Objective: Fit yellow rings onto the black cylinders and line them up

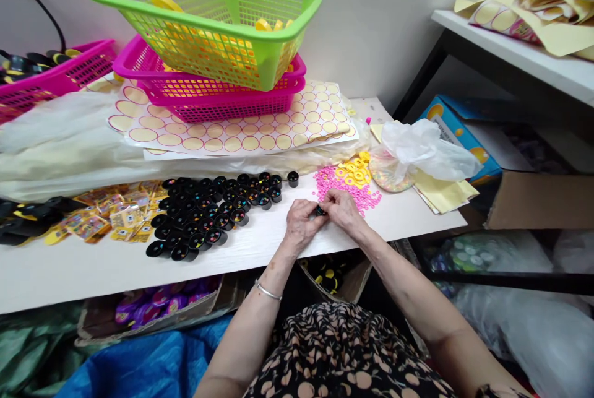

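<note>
My left hand (302, 220) is closed around a small black cup (319, 211) above the table's front part. Beside it, my right hand (342, 211) has its fingertips pinched together at the cup's rim; whatever they hold is too small to make out. Just past my right hand lies a spread of tiny pink pieces (338, 182), with yellow rings (353, 170) heaped behind. To the left stand many black cups (204, 209) in rows, several with coloured bits inside. A lone black cup (292, 179) stands apart behind my left hand.
A green basket (204, 33) of yellow parts rests on a pink basket (223, 101), over sticker sheets (250, 138). Small printed packets (125, 215) lie left. A plastic bag (422, 147) sits right, near a blue carton (445, 119). Open boxes (153, 324) stand under the table.
</note>
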### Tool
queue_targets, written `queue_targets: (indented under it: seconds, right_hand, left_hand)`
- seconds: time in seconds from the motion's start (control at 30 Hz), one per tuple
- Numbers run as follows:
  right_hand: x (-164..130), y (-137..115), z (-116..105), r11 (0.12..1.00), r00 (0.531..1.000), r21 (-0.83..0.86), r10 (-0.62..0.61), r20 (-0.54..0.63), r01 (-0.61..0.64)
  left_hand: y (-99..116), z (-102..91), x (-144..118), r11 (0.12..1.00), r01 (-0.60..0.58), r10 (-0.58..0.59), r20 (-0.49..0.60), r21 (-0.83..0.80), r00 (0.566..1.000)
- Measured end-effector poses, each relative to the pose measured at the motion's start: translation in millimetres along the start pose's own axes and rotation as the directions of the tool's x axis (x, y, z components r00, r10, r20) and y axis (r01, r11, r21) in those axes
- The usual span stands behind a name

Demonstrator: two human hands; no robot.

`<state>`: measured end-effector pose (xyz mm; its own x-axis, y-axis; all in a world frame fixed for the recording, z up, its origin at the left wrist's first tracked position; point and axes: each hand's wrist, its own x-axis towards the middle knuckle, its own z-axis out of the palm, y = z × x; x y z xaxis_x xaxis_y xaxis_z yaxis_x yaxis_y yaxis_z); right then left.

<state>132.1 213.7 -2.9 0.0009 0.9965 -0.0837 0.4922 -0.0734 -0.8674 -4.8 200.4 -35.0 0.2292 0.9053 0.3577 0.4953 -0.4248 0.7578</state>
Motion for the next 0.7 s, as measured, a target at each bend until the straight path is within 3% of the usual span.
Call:
queue_targets:
  seconds: [0.2, 0.3, 0.4, 0.5, 0.6, 0.7]
  right_hand:
    - [3, 1, -4, 0.947, 0.998, 0.319, 0.018, 0.055, -0.034]
    - [11, 8, -16, 0.943, 0.997, 0.331, -0.004, -0.071, 0.028]
    - [26, 20, -35, 0.989, 0.953, 0.116, -0.054, -0.298, 0.092]
    - [42, 34, -54, 0.979, 0.900, -0.205, -0.104, -0.422, 0.017]
    - [53, 41, -64, 0.920, 0.902, -0.389, -0.123, -0.413, -0.052]
    - [60, 37, -64, 0.863, 0.930, -0.505, -0.182, -0.318, -0.004]
  left_hand:
    - [0, 2.6, -1, 1.000, 0.016, -0.017, -0.050, -0.014, 0.999]
    - [0, 3.0, -2, 1.000, 0.020, -0.021, -0.067, -0.015, 0.998]
    - [-2, 3.4, -2, 0.999, 0.035, -0.038, -0.082, -0.036, 0.996]
    - [-6, 4.0, -2, 0.997, 0.058, -0.063, -0.090, -0.058, 0.994]
    - [-7, 3.6, -1, 0.997, 0.060, -0.063, -0.062, -0.052, 0.996]
    - [-6, 2.2, 0, 0.999, 0.046, -0.046, 0.002, -0.022, 0.999]
